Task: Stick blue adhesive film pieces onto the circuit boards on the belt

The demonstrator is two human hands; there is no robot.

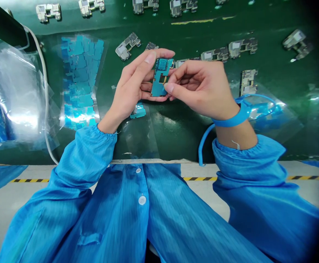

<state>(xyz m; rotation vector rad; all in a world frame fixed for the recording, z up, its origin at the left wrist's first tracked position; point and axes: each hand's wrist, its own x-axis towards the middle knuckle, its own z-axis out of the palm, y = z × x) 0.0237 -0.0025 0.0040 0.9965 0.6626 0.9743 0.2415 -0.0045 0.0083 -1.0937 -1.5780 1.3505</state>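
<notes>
My left hand (133,86) grips a small blue circuit board (161,76), fingers wrapped behind it and index finger along its top edge. My right hand (200,86) pinches the board's right edge between thumb and fingertips. The board is held upright above the green belt (176,128). A blue wrist strap (234,117) with a coiled cord sits on my right wrist. Both arms wear blue sleeves.
A clear sheet of blue stickers (80,80) lies at left, one loose blue piece (138,111) below my left hand. Several metal board frames (128,45) are scattered across the belt's far side. Plastic bags (11,95) lie far left. A white cable (46,98) runs beside them.
</notes>
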